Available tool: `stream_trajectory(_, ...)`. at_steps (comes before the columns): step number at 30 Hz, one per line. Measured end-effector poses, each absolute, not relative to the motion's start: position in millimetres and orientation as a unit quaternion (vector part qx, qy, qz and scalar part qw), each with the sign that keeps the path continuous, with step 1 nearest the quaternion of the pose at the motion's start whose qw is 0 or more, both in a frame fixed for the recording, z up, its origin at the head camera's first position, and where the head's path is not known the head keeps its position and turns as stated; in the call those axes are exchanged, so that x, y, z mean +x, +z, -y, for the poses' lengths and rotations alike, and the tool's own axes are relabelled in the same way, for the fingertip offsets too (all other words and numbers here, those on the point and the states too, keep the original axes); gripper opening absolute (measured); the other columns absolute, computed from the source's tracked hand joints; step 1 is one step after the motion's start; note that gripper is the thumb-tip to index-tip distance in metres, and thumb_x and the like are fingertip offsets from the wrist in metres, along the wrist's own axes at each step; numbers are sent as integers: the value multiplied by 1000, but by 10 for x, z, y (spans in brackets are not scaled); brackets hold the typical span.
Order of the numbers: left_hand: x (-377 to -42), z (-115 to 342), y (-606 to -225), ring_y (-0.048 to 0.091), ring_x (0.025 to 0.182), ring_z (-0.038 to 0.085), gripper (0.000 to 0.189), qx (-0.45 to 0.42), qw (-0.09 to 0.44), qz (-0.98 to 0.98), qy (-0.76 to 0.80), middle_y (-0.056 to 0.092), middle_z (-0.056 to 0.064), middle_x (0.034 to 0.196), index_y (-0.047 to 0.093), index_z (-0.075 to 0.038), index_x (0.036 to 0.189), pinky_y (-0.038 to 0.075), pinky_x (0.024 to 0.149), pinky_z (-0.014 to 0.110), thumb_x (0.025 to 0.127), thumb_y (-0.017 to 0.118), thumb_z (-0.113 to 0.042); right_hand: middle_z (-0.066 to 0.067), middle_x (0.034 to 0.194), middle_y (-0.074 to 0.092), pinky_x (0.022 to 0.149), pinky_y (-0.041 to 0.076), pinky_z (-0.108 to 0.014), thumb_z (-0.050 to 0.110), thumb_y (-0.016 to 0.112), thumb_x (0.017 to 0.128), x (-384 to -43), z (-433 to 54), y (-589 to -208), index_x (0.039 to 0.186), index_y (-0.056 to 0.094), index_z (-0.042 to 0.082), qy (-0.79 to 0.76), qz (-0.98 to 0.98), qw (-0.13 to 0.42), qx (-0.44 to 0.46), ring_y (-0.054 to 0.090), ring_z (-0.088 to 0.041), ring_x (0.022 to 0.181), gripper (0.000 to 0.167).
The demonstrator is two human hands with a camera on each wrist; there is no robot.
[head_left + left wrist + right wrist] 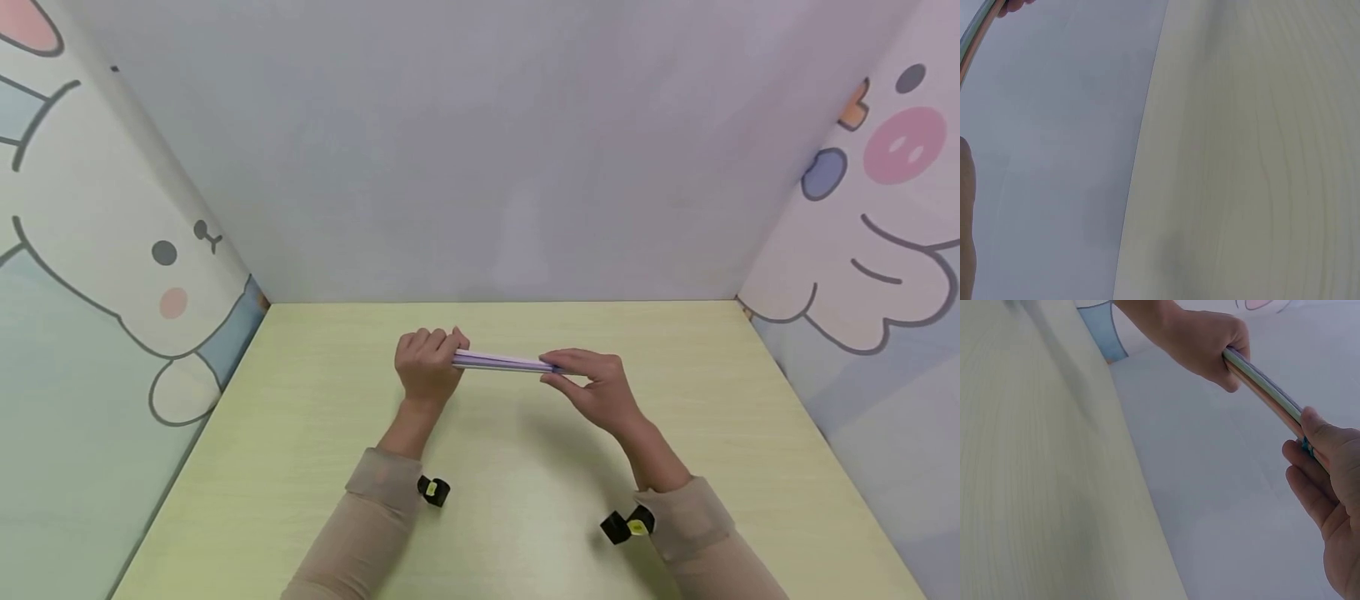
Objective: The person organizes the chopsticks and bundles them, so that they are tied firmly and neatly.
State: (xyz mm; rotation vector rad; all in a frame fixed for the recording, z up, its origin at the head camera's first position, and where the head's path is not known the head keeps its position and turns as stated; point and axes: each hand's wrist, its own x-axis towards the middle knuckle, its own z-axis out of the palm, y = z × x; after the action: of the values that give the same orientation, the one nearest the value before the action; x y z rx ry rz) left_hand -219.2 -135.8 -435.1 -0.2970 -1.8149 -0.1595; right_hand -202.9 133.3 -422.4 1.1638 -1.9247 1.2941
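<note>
So I've got my left hand wrapped tight round one end of this bundle of thin coloured strips, and my right hand is pinching it near the other end, fingers and thumb right by a little teal tie. Whole thing's up in the air over the pale table, btw.
</note>
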Motion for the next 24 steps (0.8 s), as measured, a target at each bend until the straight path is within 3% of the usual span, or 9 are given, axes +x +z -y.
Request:
stream_trajectory(5,-2187,1383,-4345,52,47,22,27,-125,602,785,-72,61,5,56,57,-8,59,48,54,39,84,65,-14,-18,105,74,84,52,-16,-10,88,61,-2007,-1371,-4210,112,73,-3,491,722,268,407,74,-26,86,53)
stream_trajectory(12,-2185,1394,-4330,52,47,22,26,-123,601,786,-73,62,6,56,58,-8,59,48,54,39,83,66,-14,-13,94,76,80,53,-17,-14,82,69,-2011,-1393,-4192,99,77,-2,509,713,262,405,73,-19,83,33)
stream_trajectory(17,-2183,1377,-4327,54,48,22,26,-122,601,787,-69,62,5,57,59,-8,59,49,55,39,83,67,-14,-16,97,76,84,53,-18,-16,81,68,-2031,-1381,-4207,102,76,-4,502,711,263,417,74,-21,87,36)
stream_trajectory(24,-2177,1346,-4339,52,47,21,26,-127,599,788,-66,61,4,56,59,-9,59,49,55,38,84,65,-14,-17,96,76,68,55,-20,-15,83,64,-2051,-1348,-4231,102,76,-6,467,711,277,448,74,-23,77,40)
